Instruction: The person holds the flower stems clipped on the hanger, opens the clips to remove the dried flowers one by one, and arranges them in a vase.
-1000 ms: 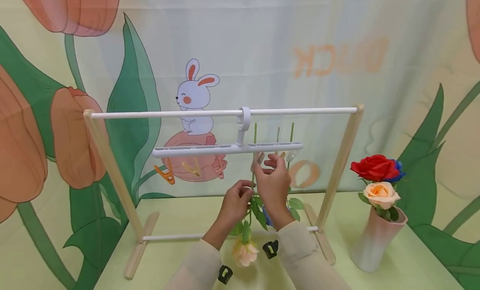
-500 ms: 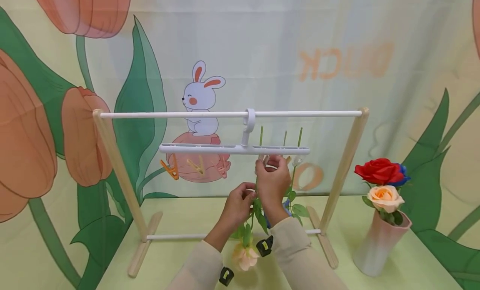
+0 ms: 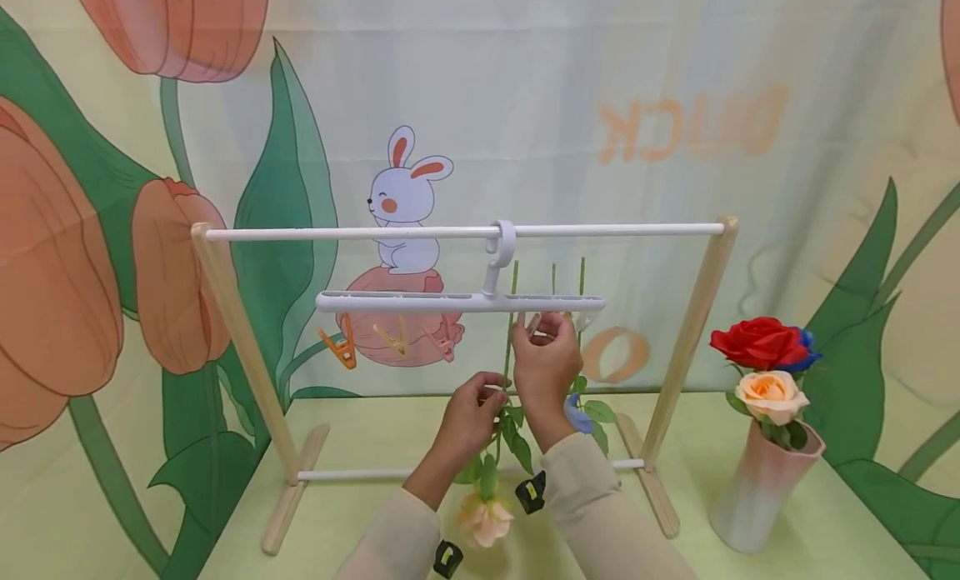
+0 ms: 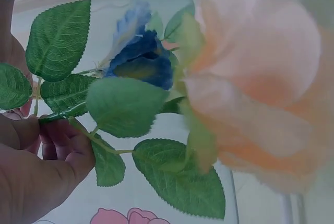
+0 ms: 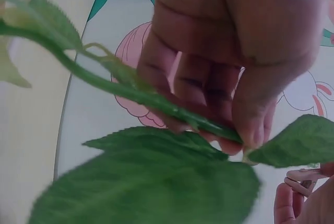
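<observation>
Head view, left hand: the left hand (image 3: 468,417) has thumb and fingers drawn together on the green stem (image 3: 507,355) of a peach rose (image 3: 486,520).
Head view, right hand: higher up, the right hand (image 3: 547,363) has its fingers curled in around a pale clip (image 3: 533,323) just under the white hanger (image 3: 405,302); whether the clip touches the stem, I cannot tell.
Head view, rose: it hangs bloom down below the left hand, its stem tip rising above the hanger bar.
Head view, stand: the uprights (image 3: 686,338) look like pale wood, with smooth white rods between them; the orange clip (image 3: 343,344), yellow clip (image 3: 393,337) and pink clip (image 3: 444,338) hang along the hanger's left half.
Head view, vase: the vase (image 3: 757,488) has an angular rim and fades from pink to white; it holds red, peach and blue flowers.
Left wrist view, left hand: a narrow grip, thumb and fingers closed on the stem.
Left wrist view, textures: serrated leaves (image 4: 179,177) with raised veins; layered, blurred peach petals; a crumpled blue flower (image 4: 143,59) behind.
Right wrist view, left hand: thumb and fingertips pinch the shiny, slightly curved stem.
Right wrist view, right hand: partly seen at lower right, its fingers around the clip.
</observation>
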A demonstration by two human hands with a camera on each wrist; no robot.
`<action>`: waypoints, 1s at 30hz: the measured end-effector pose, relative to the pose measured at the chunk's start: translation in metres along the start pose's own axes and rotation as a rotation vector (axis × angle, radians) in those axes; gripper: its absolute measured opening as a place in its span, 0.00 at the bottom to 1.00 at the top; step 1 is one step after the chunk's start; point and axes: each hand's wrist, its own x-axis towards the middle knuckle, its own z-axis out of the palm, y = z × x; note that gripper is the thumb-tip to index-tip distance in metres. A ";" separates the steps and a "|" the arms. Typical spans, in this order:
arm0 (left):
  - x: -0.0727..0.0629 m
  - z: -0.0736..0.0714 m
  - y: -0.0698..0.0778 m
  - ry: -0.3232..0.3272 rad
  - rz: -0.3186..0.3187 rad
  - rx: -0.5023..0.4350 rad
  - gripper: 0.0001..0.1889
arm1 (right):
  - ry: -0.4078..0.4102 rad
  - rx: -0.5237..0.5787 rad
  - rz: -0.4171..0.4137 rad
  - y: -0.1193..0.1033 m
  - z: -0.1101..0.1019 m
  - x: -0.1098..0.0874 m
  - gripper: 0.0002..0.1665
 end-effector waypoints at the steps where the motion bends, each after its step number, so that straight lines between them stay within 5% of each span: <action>1: -0.001 -0.001 -0.001 -0.001 -0.002 -0.003 0.10 | -0.006 0.003 0.006 0.001 0.000 0.000 0.17; 19: -0.038 -0.020 -0.031 -0.035 0.032 0.022 0.07 | -0.002 0.024 -0.017 0.006 0.003 0.002 0.21; 30: -0.054 -0.033 -0.041 -0.057 0.073 0.150 0.06 | -0.041 0.009 -0.006 0.007 0.000 0.004 0.22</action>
